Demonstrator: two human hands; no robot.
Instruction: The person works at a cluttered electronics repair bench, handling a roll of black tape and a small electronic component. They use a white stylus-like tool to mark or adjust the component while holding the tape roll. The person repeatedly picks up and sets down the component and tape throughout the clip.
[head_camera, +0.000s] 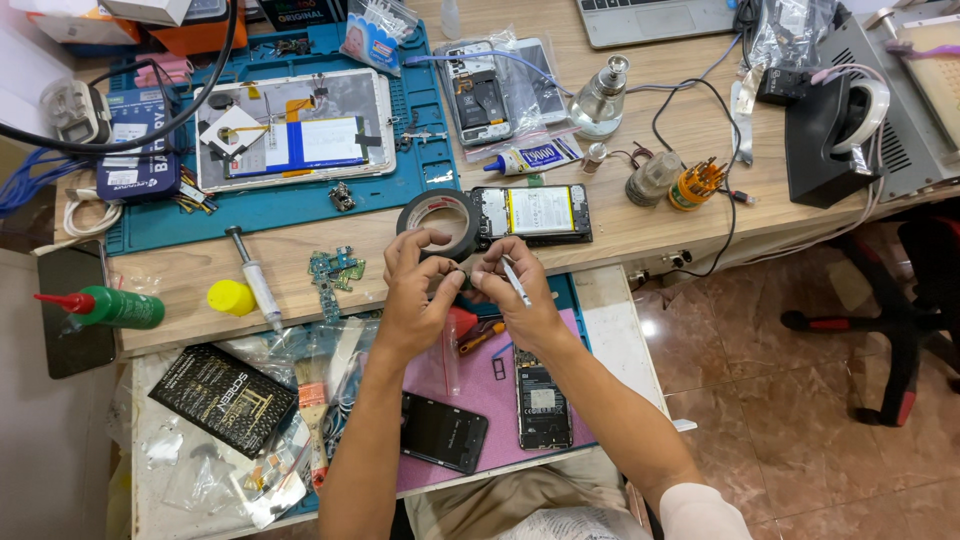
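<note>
Two bare hands pinch at a roll of black tape above a cluttered phone-repair bench.

Nearest the person, a black phone (443, 431) lies face up on a pink mat (480, 390), with an opened phone (543, 402) just beside it. Above these, the left hand (415, 290) grips the roll of black tape (438, 220) at its lower edge, thumb and fingers closed on it. The right hand (518, 295) meets it there, fingertips pinched at the tape's edge, with white tweezers (516, 282) tucked between its fingers. Just beyond the roll lies another opened phone (535, 212) showing its battery. Farther back, an opened tablet (295, 128) rests on a blue work mat (300, 205).
</note>
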